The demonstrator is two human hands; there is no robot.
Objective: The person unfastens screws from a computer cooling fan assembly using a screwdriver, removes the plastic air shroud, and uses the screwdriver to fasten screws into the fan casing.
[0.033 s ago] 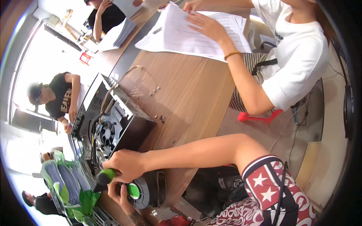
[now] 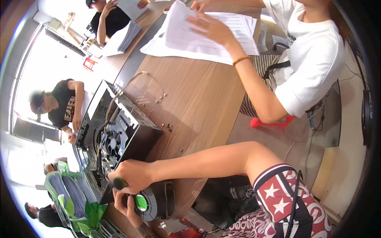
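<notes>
My right hand (image 2: 135, 176) is closed round a screwdriver (image 2: 119, 183) with a green and black handle, over the near end of an opened computer case (image 2: 145, 137). The driver's tip is hidden. Inside the case sits a black fan (image 2: 113, 142), with cables running over it. Just below, my left hand (image 2: 126, 208) is beside the near end of the case, close to the screwdriver handle, its visible fingers apart; the fingertips are partly hidden. Right beside it is a round dark grey object (image 2: 152, 204) with a green label.
Small screws (image 2: 170, 127) lie loose on the wooden table (image 2: 194, 91). A stack of papers in green wrapping (image 2: 73, 194) stands to the left. Across the table a co-worker in a white shirt (image 2: 309, 75) handles paper sheets (image 2: 198, 37). A black bag (image 2: 228, 196) is near my right forearm.
The screwdriver handle has swung in my right hand, its end now pointing more toward me. The co-worker's hand has shifted left over the papers. My left hand stays nearly in place.
</notes>
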